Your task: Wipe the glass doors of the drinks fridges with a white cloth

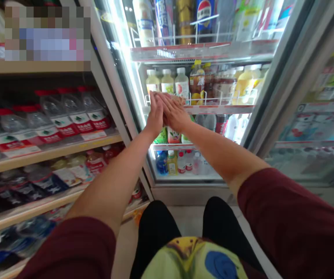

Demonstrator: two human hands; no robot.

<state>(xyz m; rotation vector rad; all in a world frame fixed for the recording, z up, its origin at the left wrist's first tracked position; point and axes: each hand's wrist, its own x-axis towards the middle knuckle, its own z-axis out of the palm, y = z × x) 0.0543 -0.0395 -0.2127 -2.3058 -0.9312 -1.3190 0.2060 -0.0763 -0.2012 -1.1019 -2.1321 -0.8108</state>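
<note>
Both of my arms reach forward to a lit drinks fridge. My left hand [155, 114] and my right hand [175, 114] come together, touching, in front of its middle shelf edge [213, 110]. Their fingers are long, pressed together and partly overlapping. A small brownish patterned patch [180, 100] shows just beyond my right hand's knuckles; blur hides what it is and how it is held. Behind the fingers stand white-capped bottles [181, 83] and a brown bottle with a yellow cap [197, 83].
Open shelving with red-capped water bottles [68, 112] stands left. The fridge's metal frame [295, 77] runs down the right, with another glass-fronted cooler [315, 128] beyond. Lower fridge shelves hold small bottles [172, 162]. My knees [159, 221] are near the fridge base [190, 195].
</note>
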